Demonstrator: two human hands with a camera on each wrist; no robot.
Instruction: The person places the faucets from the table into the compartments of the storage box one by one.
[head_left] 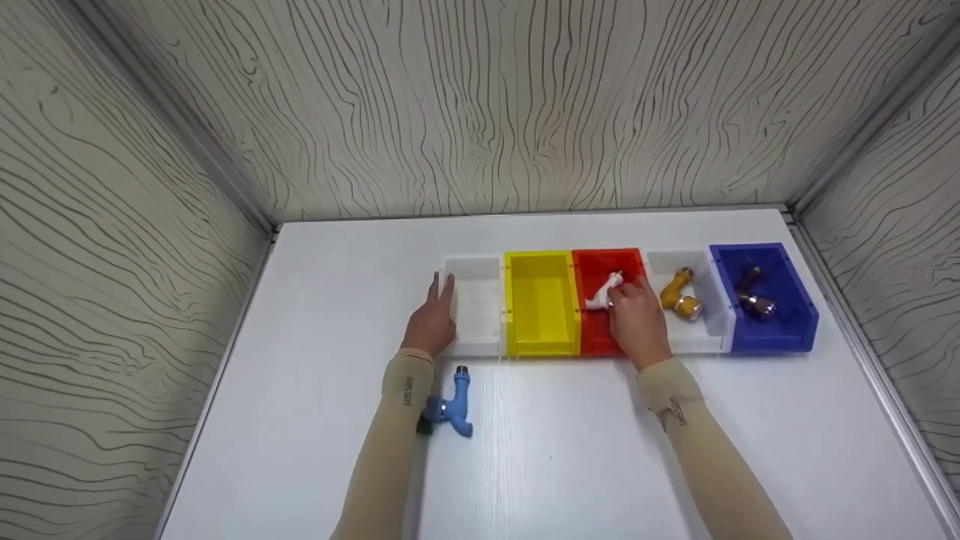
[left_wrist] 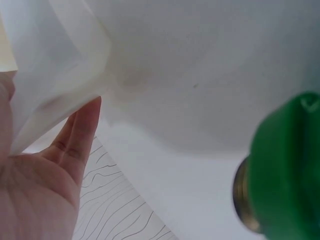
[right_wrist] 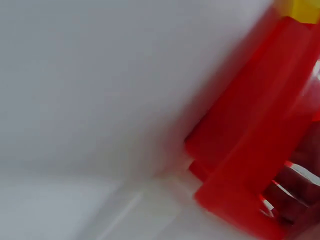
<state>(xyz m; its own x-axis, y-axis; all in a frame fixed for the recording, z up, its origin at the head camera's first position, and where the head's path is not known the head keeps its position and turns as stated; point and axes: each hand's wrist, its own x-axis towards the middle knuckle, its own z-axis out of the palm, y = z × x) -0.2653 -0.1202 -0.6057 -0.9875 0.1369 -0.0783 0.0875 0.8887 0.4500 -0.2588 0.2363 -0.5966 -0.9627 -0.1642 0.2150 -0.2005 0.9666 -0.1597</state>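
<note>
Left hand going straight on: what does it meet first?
Probably the far left corner of the leftmost white bin, though depth is unclear and the left hand might pass outside it.

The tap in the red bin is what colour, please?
The tap is white, clearest in the head view.

From my remote post I can read "Let's Slim" on the left sleeve [head_left: 386,450], left and nearside of the red bin [head_left: 596,262], and, less clearly, on the right sleeve [head_left: 716,454], nearside to its right.
</note>
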